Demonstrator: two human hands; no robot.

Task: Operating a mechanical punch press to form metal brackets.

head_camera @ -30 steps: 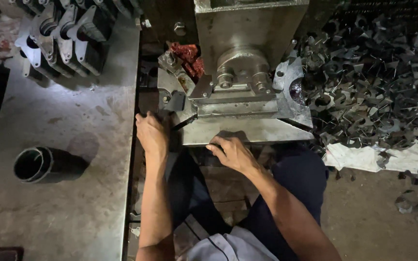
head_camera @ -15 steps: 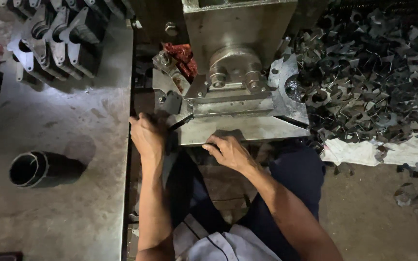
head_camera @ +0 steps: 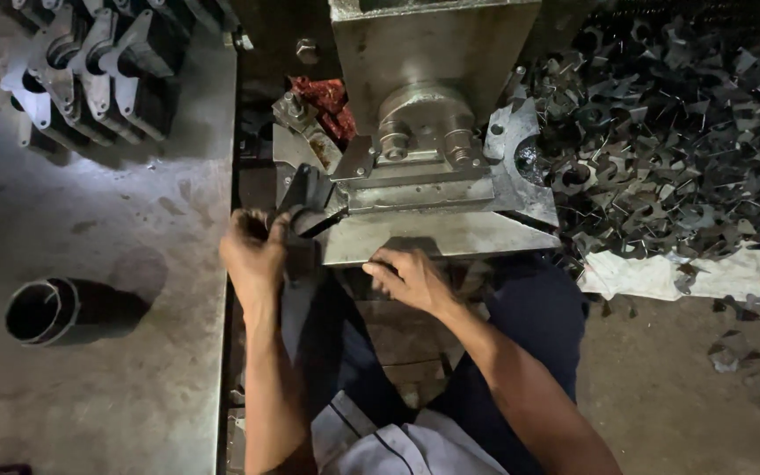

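I sit in front of a metal press [head_camera: 437, 132] with a flat steel bed plate [head_camera: 450, 233]. My left hand [head_camera: 255, 255] grips a dark bent sheet-metal part [head_camera: 305, 207] and holds it at the left end of the die. My right hand [head_camera: 411, 277] rests with curled fingers on the front edge of the bed plate; nothing shows in it. A red rag [head_camera: 323, 101] lies behind the die on the left.
A steel table [head_camera: 116, 290] at my left carries a row of stacked metal parts [head_camera: 90, 66] at its far end and a short dark tube [head_camera: 46, 310]. A heap of dark stamped scrap [head_camera: 679, 132] fills the right, with white cloth [head_camera: 661, 273] at its edge.
My left hand has lifted the dark metal part up to the left side of the die. The right hand has stayed on the plate's front edge.
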